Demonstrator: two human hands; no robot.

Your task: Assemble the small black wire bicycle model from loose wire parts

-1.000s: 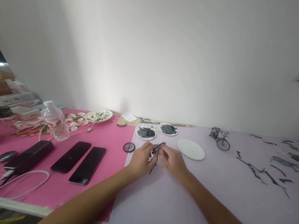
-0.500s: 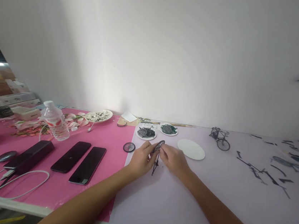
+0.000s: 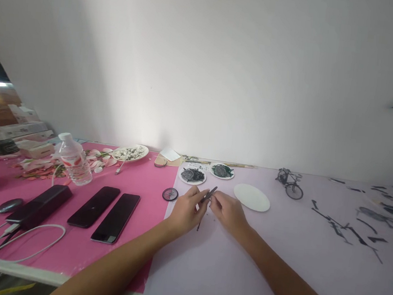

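Note:
In the head view my left hand pinches a small black model bicycle wheel, now seen nearly edge-on. A thin dark rod sticks out below those fingers; whether it joins the wheel is hidden. My right hand is closed, its fingertips together right beside the wheel. What they grip, if anything, is too small to make out. Another spoked wheel lies flat to the left of my hands, across the border of the pink and pale surfaces. Behind them stand two dishes of small parts, one with black pieces and one with dark green pieces.
A white oval plate lies behind my right forearm. Farther right stand a model bicycle and scattered black parts. On the pink side are two phones, a black power brick, a water bottle and a white cable.
The wheel has turned from a slanted oval to nearly edge-on. The rod below it has swung left and shows less. Both hands stay in almost the same place.

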